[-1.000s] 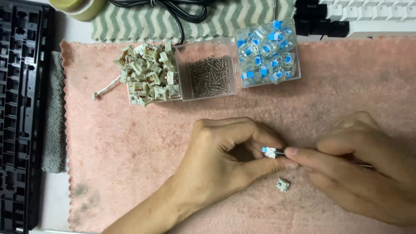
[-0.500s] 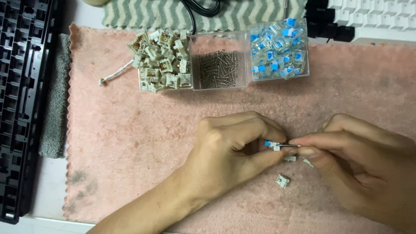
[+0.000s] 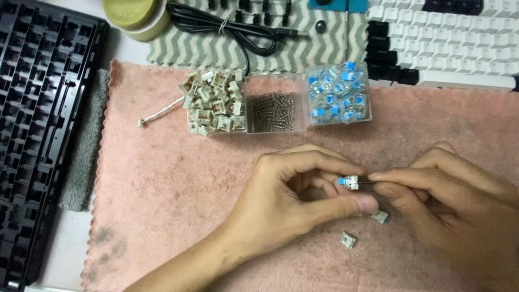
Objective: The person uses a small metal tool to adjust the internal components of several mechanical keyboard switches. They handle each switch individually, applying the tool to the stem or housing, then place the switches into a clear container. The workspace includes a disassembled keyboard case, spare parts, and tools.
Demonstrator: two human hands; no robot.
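The left hand [image 3: 294,203] pinches a small switch [image 3: 348,183] with a blue stem between thumb and fingertips, holding it just above the pink mat [image 3: 162,178]. The right hand [image 3: 454,208] is closed in a pinch on a thin metal tool [image 3: 365,182], whose tip meets the right side of the switch. The two hands nearly touch around it, near the middle right of the mat.

Just below the switch two loose switch parts lie on the mat: one [image 3: 380,217] by the left thumb tip, another [image 3: 347,240] a little nearer.

At the far edge of the mat sits a clear three-part box [image 3: 278,105]: beige housings [image 3: 213,103] on the left, small metal springs [image 3: 274,112] in the middle, blue stems [image 3: 338,100] on the right. A black keyboard frame [image 3: 38,135] lies along the left of the counter. A white keyboard [image 3: 448,43] with some black keys lies far right, and a coiled black cable [image 3: 227,27] rests on a zigzag cloth [image 3: 303,51] at the far side.
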